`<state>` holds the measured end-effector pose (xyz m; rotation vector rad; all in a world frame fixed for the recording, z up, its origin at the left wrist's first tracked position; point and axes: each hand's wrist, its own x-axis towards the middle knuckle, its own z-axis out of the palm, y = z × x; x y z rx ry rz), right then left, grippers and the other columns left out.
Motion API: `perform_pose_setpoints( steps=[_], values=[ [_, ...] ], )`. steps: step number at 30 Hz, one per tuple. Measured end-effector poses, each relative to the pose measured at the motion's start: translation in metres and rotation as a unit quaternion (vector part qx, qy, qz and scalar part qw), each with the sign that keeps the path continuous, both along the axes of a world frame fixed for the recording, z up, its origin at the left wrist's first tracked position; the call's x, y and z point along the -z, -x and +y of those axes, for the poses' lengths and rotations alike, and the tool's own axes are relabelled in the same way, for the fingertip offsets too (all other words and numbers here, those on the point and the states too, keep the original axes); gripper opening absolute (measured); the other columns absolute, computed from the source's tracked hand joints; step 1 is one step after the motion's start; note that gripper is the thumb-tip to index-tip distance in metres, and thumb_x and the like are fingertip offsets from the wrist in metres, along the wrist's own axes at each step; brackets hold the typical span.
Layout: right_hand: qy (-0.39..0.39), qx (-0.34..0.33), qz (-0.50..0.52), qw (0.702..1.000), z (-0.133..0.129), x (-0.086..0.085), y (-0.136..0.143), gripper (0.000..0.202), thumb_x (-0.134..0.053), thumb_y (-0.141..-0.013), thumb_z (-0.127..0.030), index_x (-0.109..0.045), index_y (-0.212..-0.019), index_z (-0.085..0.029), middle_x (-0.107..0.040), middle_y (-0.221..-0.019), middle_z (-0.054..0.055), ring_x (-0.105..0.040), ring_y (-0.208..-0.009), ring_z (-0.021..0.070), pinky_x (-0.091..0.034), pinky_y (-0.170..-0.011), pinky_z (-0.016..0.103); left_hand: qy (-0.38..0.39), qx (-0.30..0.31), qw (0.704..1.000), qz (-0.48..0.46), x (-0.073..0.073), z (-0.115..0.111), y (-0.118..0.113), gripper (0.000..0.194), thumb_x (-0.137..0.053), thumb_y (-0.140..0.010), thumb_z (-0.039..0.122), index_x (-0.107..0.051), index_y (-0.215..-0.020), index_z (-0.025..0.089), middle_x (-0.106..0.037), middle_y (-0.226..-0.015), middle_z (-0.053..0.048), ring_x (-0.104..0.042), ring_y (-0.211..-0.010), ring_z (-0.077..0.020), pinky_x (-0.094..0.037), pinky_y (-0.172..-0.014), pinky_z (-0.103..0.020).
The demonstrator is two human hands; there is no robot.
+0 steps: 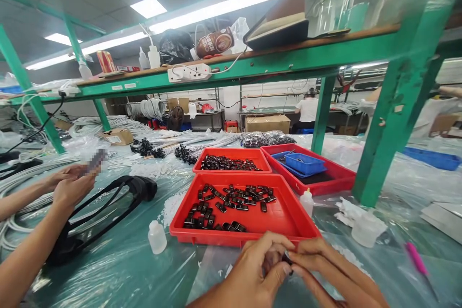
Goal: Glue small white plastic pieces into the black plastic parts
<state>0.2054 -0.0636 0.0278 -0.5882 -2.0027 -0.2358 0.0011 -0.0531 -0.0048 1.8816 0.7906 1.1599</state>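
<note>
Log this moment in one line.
left hand, right hand: hold small black part; ahead: red tray with glossy black parts; left: translucent bottle, another person's hands; right: pink-handled tool

No lettering I can read clearly
From where I am, pale print on the brown packet (214,44) toward twelve o'clock is too blurred; so are two white labels (117,87) on the green beam (151,84) around ten.

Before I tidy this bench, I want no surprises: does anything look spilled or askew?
White bits lie loose left of the front red tray, perhaps spilled. On the shelf, a brown container lies tipped over.
</note>
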Motion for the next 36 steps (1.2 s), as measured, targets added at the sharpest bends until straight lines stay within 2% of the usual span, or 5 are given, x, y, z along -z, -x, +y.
perform_pose_setpoints(
  steps=[7, 17, 25, 31, 36],
  values=[
    [0.121, 0.079, 0.032, 0.989, 0.012, -0.013, -0.051, 0.016, -0.057, -0.108, -0.018, -0.072, -0.114, -0.021, -0.073, -0.100, 0.008, -0.073, -0.083, 0.0179, -0.060, -0.075, 0.027, 0.001, -0.022, 0.999, 0.034, -0.011, -0.008, 0.015, 0.030, -0.050, -0.108, 0.042, -0.073, -0.109, 0.023, -0.072, -0.101, -0.006, -0.065, -0.095, -0.0213, -0.049, -0.087, -0.030],
    [0.374, 0.122, -0.220, 0.893, 0.014, 0.003, -0.079, 0.010, -0.078, -0.095, -0.010, -0.079, -0.096, -0.020, -0.076, -0.096, 0.000, -0.069, -0.082, 0.0137, -0.050, -0.076, 0.024, 0.012, -0.065, 0.992, 0.104, 0.020, -0.016, 0.023, 0.035, -0.060, -0.102, 0.054, -0.057, -0.082, 0.026, -0.046, -0.069, 0.005, -0.042, -0.058, -0.0133, -0.036, -0.052, -0.022],
    [0.407, 0.123, -0.285, 0.859, 0.001, 0.006, -0.062, 0.024, -0.063, -0.096, 0.002, -0.071, -0.080, -0.013, -0.071, -0.092, 0.007, -0.057, -0.070, 0.0145, -0.041, -0.066, 0.029, 0.055, -0.166, 0.982, 0.067, -0.003, -0.037, 0.007, 0.021, -0.061, -0.098, 0.049, -0.055, -0.100, 0.028, -0.042, -0.070, 0.009, -0.038, -0.055, -0.0109, -0.035, -0.050, -0.017],
    [0.455, -0.029, -0.080, 0.886, -0.019, -0.008, -0.036, 0.007, -0.069, -0.104, -0.021, -0.073, -0.098, -0.020, -0.070, -0.099, 0.002, -0.064, -0.083, 0.0137, -0.052, -0.077, 0.027, -0.013, -0.074, 0.990, 0.123, 0.007, -0.038, 0.014, 0.021, -0.060, -0.105, 0.047, -0.050, -0.108, 0.029, -0.051, -0.079, 0.006, -0.049, -0.060, -0.0125, -0.042, -0.052, -0.019],
    [0.570, -0.150, 0.169, 0.790, -0.032, 0.000, -0.009, 0.026, -0.083, -0.096, -0.045, -0.077, -0.091, -0.021, -0.069, -0.096, 0.001, -0.065, -0.087, 0.0145, -0.048, -0.077, 0.028, -0.106, -0.016, 0.977, 0.186, 0.013, -0.036, 0.023, 0.013, -0.056, -0.108, 0.037, -0.053, -0.118, 0.029, -0.060, -0.083, 0.004, -0.061, -0.064, -0.0137, -0.052, -0.058, -0.019]
  ],
)
